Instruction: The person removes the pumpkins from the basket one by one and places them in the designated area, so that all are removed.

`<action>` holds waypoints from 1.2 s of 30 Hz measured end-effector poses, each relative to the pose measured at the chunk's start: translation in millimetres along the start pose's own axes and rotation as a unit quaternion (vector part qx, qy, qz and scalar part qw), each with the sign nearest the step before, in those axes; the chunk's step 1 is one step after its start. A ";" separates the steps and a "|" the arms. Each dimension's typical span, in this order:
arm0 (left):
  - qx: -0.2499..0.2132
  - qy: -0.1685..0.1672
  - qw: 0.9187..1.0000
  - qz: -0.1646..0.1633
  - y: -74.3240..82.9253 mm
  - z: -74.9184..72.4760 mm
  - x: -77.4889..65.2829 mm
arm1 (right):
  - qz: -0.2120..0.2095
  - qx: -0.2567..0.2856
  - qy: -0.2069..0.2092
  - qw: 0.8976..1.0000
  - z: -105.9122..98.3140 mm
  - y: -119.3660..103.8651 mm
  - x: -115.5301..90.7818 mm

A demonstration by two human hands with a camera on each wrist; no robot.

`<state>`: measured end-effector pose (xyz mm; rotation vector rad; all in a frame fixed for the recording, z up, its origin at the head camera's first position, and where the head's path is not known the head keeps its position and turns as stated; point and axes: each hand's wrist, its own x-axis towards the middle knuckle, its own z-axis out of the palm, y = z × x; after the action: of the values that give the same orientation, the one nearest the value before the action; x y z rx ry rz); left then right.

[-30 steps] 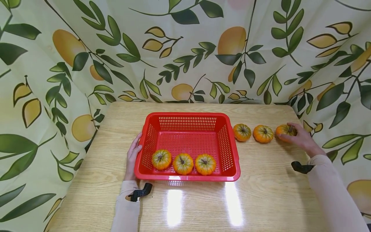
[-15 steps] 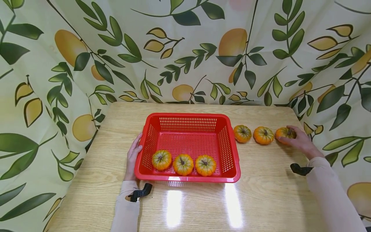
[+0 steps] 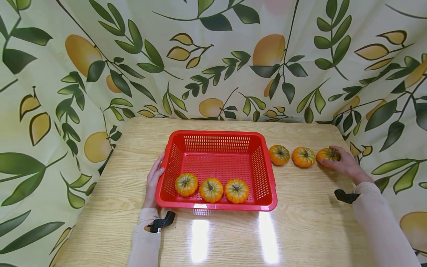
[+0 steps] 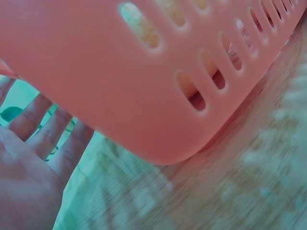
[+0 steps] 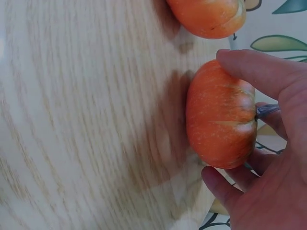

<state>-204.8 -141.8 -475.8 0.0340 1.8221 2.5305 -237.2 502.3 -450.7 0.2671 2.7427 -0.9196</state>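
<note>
In the head view, my right hand (image 3: 348,165) is at a small orange pumpkin (image 3: 325,155), the rightmost of a row on the table. The right wrist view shows thumb and fingers around this pumpkin (image 5: 220,115), its stem towards the palm. Two more pumpkins, one in the middle (image 3: 303,157) and one (image 3: 279,154) beside the basket, complete the row. My left hand (image 3: 152,183) lies against the left side of a red plastic basket (image 3: 217,207), fingers extended along its outer wall (image 4: 110,86). Three pumpkins (image 3: 211,190) sit in the basket along its front.
The wooden table (image 3: 300,222) bears bright light reflections in front of the basket. A leaf-and-fruit patterned cloth (image 3: 213,66) hangs behind the table and along both sides. A black wrist camera (image 3: 161,221) sits on the left sleeve, another camera (image 3: 347,195) on the right.
My right hand has shifted very slightly left at the rightmost pumpkin. My left hand, the basket and the other pumpkins stay in place, while the head view has tilted slightly.
</note>
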 end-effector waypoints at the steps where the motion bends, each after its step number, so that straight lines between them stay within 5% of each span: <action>1: -0.001 -0.001 1.000 0.001 -0.4 -0.1 0.4 | 0.000 -0.002 -0.002 1.000 -0.4 -0.9 -0.7; 9: -0.012 -0.003 1.000 0.025 -4.0 -1.6 1.4 | -0.014 -0.006 -0.012 1.000 -16.4 -14.8 -9.9; 21: -0.004 0.005 1.000 0.015 -5.1 -2.6 2.4 | -0.074 -0.004 0.062 0.995 -42.3 -61.3 -25.0; 36: 0.013 -0.013 1.000 -0.005 -0.5 -6.2 -0.3 | -0.139 0.003 0.061 0.988 -39.3 -126.4 -32.3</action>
<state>-204.7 -147.6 -478.2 0.0597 1.8409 2.4878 -243.8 423.8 -339.5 -0.0628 2.9413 -1.0080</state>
